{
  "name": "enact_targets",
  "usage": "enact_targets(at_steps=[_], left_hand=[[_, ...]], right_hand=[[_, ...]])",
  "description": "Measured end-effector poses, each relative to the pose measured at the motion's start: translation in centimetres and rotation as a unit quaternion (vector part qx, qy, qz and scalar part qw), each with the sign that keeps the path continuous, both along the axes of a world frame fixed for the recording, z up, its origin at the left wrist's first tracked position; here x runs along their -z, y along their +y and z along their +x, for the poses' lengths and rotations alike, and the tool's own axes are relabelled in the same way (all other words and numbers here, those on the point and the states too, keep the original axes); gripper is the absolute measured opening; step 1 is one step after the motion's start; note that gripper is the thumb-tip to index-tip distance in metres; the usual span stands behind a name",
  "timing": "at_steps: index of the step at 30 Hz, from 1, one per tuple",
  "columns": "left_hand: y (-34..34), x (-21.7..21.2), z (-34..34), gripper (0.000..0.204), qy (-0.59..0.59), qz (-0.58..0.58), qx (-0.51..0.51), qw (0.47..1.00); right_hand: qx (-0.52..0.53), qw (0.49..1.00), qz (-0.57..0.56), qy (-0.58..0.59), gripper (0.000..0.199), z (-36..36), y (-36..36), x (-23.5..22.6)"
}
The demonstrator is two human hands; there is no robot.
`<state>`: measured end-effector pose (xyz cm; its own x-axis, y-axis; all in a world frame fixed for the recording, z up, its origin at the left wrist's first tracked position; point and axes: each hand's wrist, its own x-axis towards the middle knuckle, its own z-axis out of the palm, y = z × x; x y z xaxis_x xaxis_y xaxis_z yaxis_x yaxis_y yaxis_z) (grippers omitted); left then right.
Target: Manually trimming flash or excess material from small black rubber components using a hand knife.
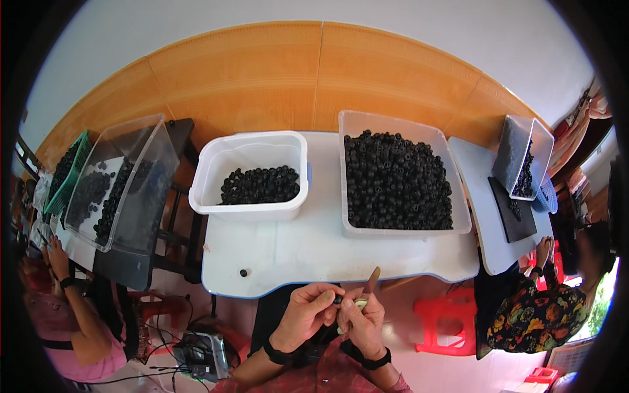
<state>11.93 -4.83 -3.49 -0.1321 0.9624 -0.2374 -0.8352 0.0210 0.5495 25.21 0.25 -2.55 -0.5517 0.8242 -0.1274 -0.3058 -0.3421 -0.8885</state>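
Between the fingertips of my left hand (303,316) is a small round black piece (337,299), mostly covered by the fingers. My right hand (364,325) is closed around a small knife (373,279). Its blade points up and away, and part of a pale handle shows between the fingers. Both hands are close together just off the near edge of the white table (308,252). One loose black piece (243,272) lies on the table to the left. Whether the knife touches the held piece cannot be made out.
A white tub (249,209) with black ring-shaped pieces stands at the table's left. A fuller translucent bin (406,232) stands at its right. Co-workers sit on either side, near a clear bin (124,190) and a tilted bin (514,147). A red stool (445,321) is at right.
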Motion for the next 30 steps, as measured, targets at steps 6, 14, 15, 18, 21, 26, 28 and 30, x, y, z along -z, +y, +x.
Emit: enact_targets(at_steps=[6,14,15,18,21,26,28,30], left_hand=[[0.6,-0.9,0.4,0.021,0.034,-0.009,-0.026,0.999],[0.2,-0.3,0.3,0.021,0.041,0.002,-0.051,0.998],[0.2,-0.3,0.3,0.021,0.04,0.001,-0.05,0.998],[0.1,-0.5,0.4,0.021,0.032,0.007,-0.053,0.998],[0.0,-0.3,0.3,0.021,0.024,0.002,-0.051,0.998],[-0.1,-0.1,0.2,0.021,0.029,0.025,-0.056,0.998],[-0.1,0.0,0.2,0.021,0.037,0.027,-0.057,0.997],[-0.1,0.0,0.1,0.021,0.046,0.03,-0.059,0.997]], right_hand=[[0.011,0.982,0.135,-0.133,0.02,0.2,0.1,-0.6],[-0.011,0.914,0.256,-0.316,0.029,0.0,-0.4,-1.2],[-0.01,0.914,0.254,-0.317,0.029,-0.1,-0.4,-1.4],[-0.007,0.903,0.284,-0.321,0.03,-0.3,-0.6,-2.0],[-0.012,0.902,0.289,-0.321,0.03,-0.4,-0.6,-1.9],[-0.025,0.907,0.284,-0.309,0.03,-0.4,-0.5,-1.1],[-0.026,0.911,0.276,-0.305,0.03,-0.6,-0.5,-1.6],[-0.028,0.915,0.268,-0.299,0.03,-0.7,-0.4,-1.7]])
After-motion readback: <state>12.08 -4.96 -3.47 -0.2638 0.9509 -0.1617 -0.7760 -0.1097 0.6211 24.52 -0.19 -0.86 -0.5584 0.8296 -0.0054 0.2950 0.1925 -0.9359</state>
